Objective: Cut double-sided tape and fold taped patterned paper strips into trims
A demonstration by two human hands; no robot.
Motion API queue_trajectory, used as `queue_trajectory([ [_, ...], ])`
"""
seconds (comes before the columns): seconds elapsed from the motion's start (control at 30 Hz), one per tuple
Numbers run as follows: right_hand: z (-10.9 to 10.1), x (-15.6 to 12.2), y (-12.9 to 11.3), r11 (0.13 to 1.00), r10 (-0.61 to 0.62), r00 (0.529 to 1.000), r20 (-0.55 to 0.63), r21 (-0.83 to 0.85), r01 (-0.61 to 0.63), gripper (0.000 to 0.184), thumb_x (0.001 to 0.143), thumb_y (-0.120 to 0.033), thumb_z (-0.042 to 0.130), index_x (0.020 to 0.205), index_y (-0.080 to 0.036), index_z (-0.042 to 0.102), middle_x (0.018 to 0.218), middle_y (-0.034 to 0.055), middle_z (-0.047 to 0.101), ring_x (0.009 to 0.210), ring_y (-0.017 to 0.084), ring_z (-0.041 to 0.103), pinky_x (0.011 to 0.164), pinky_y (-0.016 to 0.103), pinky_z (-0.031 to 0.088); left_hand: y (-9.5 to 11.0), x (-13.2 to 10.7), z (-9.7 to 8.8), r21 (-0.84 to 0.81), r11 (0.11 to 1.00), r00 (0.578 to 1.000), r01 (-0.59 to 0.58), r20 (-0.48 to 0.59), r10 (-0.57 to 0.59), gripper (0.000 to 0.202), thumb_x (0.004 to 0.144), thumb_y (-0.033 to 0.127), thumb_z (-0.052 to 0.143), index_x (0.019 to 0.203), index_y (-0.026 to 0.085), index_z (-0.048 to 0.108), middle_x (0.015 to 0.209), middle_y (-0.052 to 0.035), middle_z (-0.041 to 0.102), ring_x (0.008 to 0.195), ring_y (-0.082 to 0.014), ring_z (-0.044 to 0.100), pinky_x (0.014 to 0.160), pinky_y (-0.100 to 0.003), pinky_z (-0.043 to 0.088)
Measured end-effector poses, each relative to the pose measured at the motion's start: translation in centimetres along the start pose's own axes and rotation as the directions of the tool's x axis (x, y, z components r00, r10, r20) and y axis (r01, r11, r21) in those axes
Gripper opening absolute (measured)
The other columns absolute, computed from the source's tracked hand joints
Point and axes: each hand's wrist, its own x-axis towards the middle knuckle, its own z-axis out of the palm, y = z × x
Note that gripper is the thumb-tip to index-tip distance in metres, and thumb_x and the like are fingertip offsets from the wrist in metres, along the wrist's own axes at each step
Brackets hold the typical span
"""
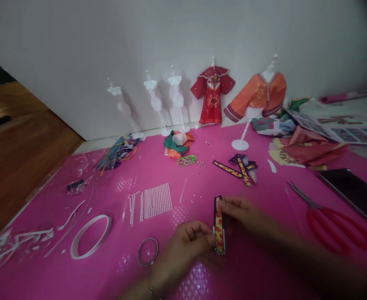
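Between my hands stands a narrow fabric strip [219, 221], yellow with red flowers and a dark border. White beads or rhinestones line its pointed lower end. My right hand [240, 211] pinches its upper right edge between thumb and fingers. Lower down, my left hand [192, 242] has its thumb and fingertips closed at the strip's left edge. Similar patterned strips [245, 171] lie beyond my right hand. A sheet of stick-on rhinestones [155, 201] rests to the left, beyond my left hand. Nearer to that hand is a thin roll of tape [147, 251].
Scissors with red handles [333, 225] and a black phone [352, 193] lie at right. A wide white tape roll [91, 236] and white scraps [17, 246] are at left. Small mannequins [175, 93] stand along the wall, two wearing a red robe [213, 96] and an orange top [260, 96].
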Motion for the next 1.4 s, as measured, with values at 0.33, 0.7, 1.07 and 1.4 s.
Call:
queue_trajectory([
  [0.33, 0.2, -1.2, -0.1, 0.994, 0.047, 0.997, 0.064, -0.097, -0.040, 0.034, 0.072, -0.049, 0.079, 0.073, -0.017, 0.068, 0.066, -0.0018, 0.057, 0.061, 0.011, 0.047, 0.057, 0.025, 0.036, 0.1, -0.3, -0.1, -0.048, 0.999, 0.999, 0.004, -0.053, -0.007, 0.034, 0.074, 0.044, 0.079, 0.078, 0.014, 0.062, 0.063, -0.0060, 0.073, 0.053, -0.0167, 0.071, 0.051, -0.023, 0.056],
  [0.7, 0.8, -1.4, -0.2, 0.997, 0.056, 0.996, 0.069, -0.064, -0.051, 0.037, 0.072, -0.054, 0.074, 0.074, -0.018, 0.067, 0.064, -0.0027, 0.056, 0.057, 0.011, 0.047, 0.055, 0.025, 0.036, 0.6, -0.4, 0.6, 0.140, 0.989, 0.997, 0.035, -0.066, -0.026, 0.036, 0.067, 0.045, 0.082, 0.066, 0.013, 0.065, 0.055, -0.0054, 0.070, 0.049, -0.0153, 0.066, 0.050, -0.023, 0.052],
  [1.07, 1.2, -1.2, 0.1, 0.997, 0.028, 0.998, 0.062, -0.071, -0.023, 0.035, 0.072, -0.051, 0.075, 0.073, -0.017, 0.064, 0.063, -0.0024, 0.060, 0.059, 0.011, 0.054, 0.055, 0.023, 0.038, -1.0, 0.6, -1.1, 0.207, 0.974, 0.991, -0.088, -0.080, 0.107, 0.051, 0.061, 0.061, 0.081, 0.069, 0.014, 0.062, 0.062, -0.0056, 0.071, 0.045, -0.0154, 0.064, 0.048, -0.025, 0.048],
  [1.4, 1.2, -1.1, 0.5, 1.000, -0.007, 0.992, 0.126, -0.021, 0.010, 0.033, 0.072, -0.045, 0.079, 0.073, -0.018, 0.061, 0.063, -0.0020, 0.062, 0.060, 0.012, 0.056, 0.055, 0.024, 0.038, 0.3, -0.2, -1.2, 0.199, 0.969, 0.986, -0.146, -0.045, 0.158, 0.038, 0.075, 0.049, 0.078, 0.073, 0.015, 0.060, 0.066, -0.0046, 0.072, 0.056, -0.0142, 0.065, 0.056, -0.025, 0.049],
])
